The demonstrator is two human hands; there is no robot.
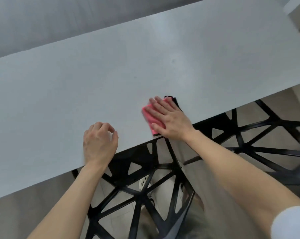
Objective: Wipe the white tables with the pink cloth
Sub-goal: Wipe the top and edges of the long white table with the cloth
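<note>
Cloth position decides the stroke: the pink cloth [149, 116] lies flat at the near edge of the white table [111, 69], directly beneath the right hand [169, 119], its long axis seemingly running from that edge inward. The right fingers are straight and close together, pressing it down; most of the bare tabletop stretches left and beyond. The left hand [99, 144], loosely curled and holding nothing, rests on the table just left of the cloth.

The table [111, 75] crosses the frame from lower left to upper right. The cloth [150, 116] lies on it close to its lower edge, right of centre, under the flat right hand [170, 119]. The left hand [99, 144] is over the table, lower left of the cloth and apart from it. One chair [139, 195] stands below the edge at lower centre, and a second chair [273, 120] at the right.
</note>
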